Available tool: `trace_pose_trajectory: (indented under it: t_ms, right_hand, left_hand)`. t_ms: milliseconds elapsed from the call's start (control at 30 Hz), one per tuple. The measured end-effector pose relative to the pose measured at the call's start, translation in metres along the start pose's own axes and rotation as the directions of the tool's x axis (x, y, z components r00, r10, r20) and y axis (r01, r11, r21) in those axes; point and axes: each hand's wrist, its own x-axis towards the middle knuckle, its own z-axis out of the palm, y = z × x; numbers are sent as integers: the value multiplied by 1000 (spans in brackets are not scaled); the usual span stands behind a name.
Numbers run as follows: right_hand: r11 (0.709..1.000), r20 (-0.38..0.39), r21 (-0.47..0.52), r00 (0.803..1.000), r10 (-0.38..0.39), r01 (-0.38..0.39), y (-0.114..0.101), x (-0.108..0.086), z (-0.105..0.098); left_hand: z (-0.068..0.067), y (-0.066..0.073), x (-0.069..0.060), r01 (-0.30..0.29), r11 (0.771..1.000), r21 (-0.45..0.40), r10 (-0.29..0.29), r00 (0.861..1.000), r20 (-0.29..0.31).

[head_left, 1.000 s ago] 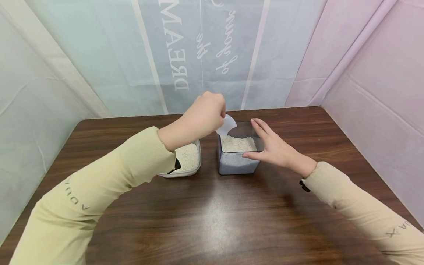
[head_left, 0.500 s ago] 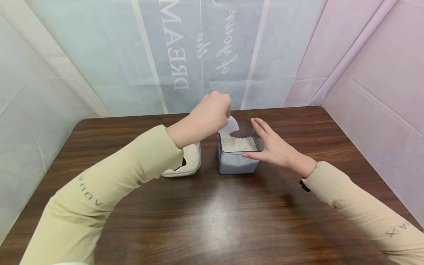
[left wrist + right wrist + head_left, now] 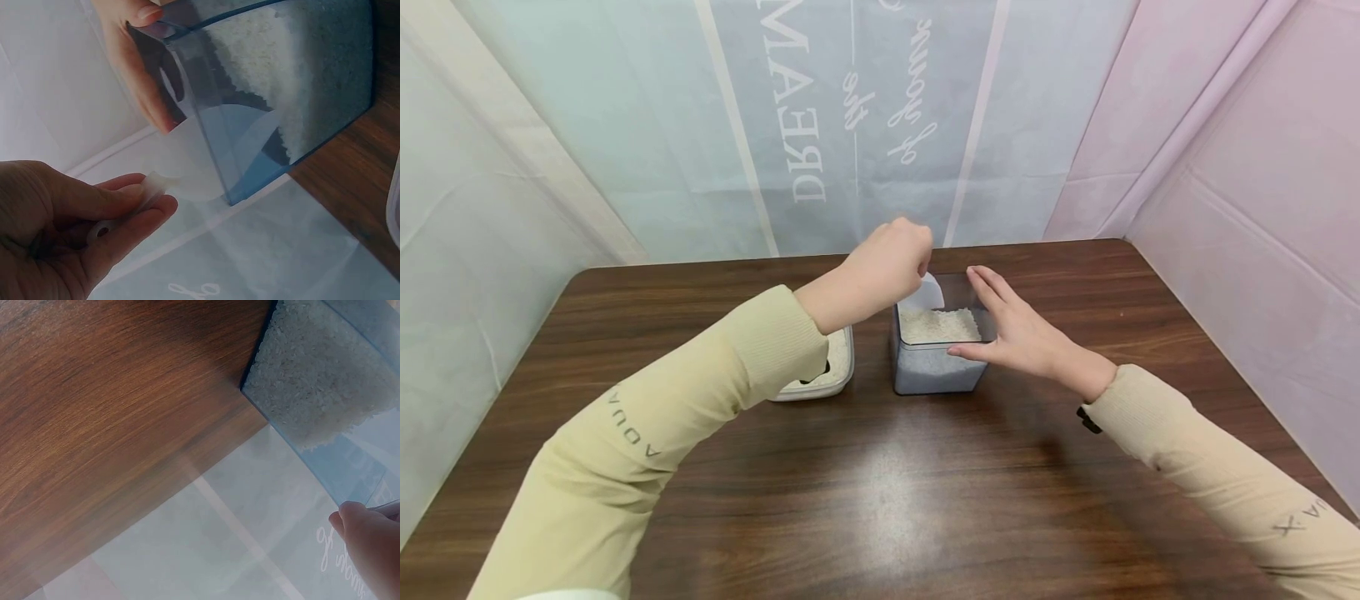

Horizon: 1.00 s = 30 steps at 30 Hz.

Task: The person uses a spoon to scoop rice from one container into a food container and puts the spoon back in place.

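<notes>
In the head view, my left hand (image 3: 887, 271) is over the left back of a clear bluish plastic box (image 3: 936, 379) partly filled with rice (image 3: 943, 327). It pinches the handle of a translucent white scoop (image 3: 928, 293); the left wrist view shows the holed handle end between thumb and fingers. The blade of the scoop (image 3: 187, 156) reaches into the box's mouth and shows through its wall. My right hand (image 3: 1022, 333) holds the box's right side, thumb at the front rim and fingers at the back. The right wrist view shows that hand (image 3: 369, 544) at the rim.
Left of the box stands a shallow white tub (image 3: 842, 385) of rice, partly covered by my left sleeve (image 3: 700, 408). Both stand on a dark wooden table (image 3: 880, 500). Pale curtains (image 3: 895, 125) with lettering hang behind, and others at the sides.
My left hand has moved right and slightly down with the scoop, whose blade is now lower in the box. More of the tub is hidden by the sleeve. The right hand stays in place.
</notes>
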Motion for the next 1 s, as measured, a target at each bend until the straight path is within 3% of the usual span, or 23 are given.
trace_pose_trajectory:
  t_ms: [267, 533, 833, 1000]
  right_hand:
    - [1000, 5, 4, 1000, 10, -10, -1, 0, 0]
    - [1000, 18, 9, 1000, 19, -20, -1, 0, -1]
    - [1000, 27, 0, 999, 26, -26, 0, 1, -2]
    - [1000, 19, -10, 1000, 24, -24, 0, 1, -2]
  left_hand:
    - [12, -5, 4, -14, 1000, -23, 14, 1000, -13]
    - [18, -7, 9, -16, 999, -43, 16, 1000, 11]
    - [18, -15, 15, 21, 993, -119, -8, 994, 111]
    - [16, -14, 16, 79, 984, -162, -51, 984, 172]
